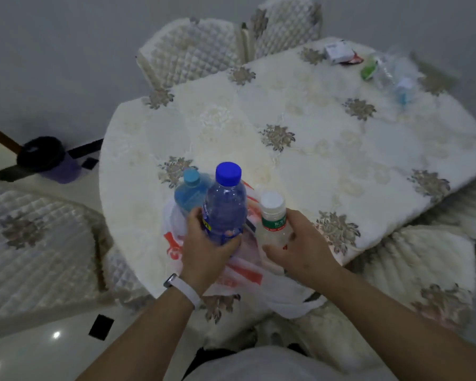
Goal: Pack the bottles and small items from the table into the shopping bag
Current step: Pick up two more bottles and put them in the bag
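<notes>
My left hand [204,243] grips a clear bottle with a dark blue cap [226,204], upright over the white and red shopping bag [242,270] at the table's near edge. A light blue bottle [190,191] stands in the bag just behind it. My right hand [297,243] holds a white-capped bottle with a green label [272,215] at the bag's right side. Far across the table lie a small white box [338,50], a green item [368,68], clear plastic [390,70] and a small light blue item [403,92].
The round table [286,138] wears a cream cloth with floral patches. Quilted chairs stand behind it [193,50], at left [39,243] and at right [423,265]. A dark bin [47,158] sits on the floor at left.
</notes>
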Action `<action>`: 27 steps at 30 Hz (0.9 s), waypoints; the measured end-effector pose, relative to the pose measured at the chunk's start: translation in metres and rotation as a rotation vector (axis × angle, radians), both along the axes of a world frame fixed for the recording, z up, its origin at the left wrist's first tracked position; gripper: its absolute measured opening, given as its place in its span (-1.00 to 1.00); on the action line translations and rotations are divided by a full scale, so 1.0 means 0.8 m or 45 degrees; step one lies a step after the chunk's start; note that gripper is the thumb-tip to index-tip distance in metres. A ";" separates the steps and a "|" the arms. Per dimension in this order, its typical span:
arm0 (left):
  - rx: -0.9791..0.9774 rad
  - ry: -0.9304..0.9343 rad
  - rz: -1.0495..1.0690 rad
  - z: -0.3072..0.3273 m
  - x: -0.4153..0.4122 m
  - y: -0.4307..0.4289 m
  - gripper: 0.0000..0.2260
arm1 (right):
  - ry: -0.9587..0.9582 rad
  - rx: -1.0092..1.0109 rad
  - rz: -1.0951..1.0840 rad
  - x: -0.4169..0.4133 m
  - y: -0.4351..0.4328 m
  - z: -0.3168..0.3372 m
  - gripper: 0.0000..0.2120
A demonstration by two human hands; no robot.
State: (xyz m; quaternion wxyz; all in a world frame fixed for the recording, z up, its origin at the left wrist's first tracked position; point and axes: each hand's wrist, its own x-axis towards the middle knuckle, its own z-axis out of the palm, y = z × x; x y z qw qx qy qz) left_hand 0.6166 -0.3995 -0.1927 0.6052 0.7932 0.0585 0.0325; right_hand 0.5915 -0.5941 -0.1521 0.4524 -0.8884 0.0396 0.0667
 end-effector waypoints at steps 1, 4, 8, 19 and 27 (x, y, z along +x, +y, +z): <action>-0.016 -0.003 -0.056 -0.009 0.008 0.008 -0.34 | 0.012 -0.006 -0.031 0.002 0.009 -0.004 -0.42; -0.034 -0.006 -0.176 -0.030 0.025 0.024 -0.29 | 0.051 0.030 -0.135 0.000 0.034 -0.011 -0.40; -0.094 -0.019 -0.315 -0.047 0.035 0.031 -0.28 | 0.036 0.055 -0.300 -0.010 0.063 -0.021 -0.51; -0.190 0.049 -0.507 -0.069 0.038 0.044 -0.32 | 0.056 0.108 -0.615 -0.042 0.101 -0.066 -0.37; -0.023 0.042 -0.615 -0.082 0.036 0.064 -0.24 | -0.103 0.021 -0.669 -0.034 0.115 -0.075 -0.37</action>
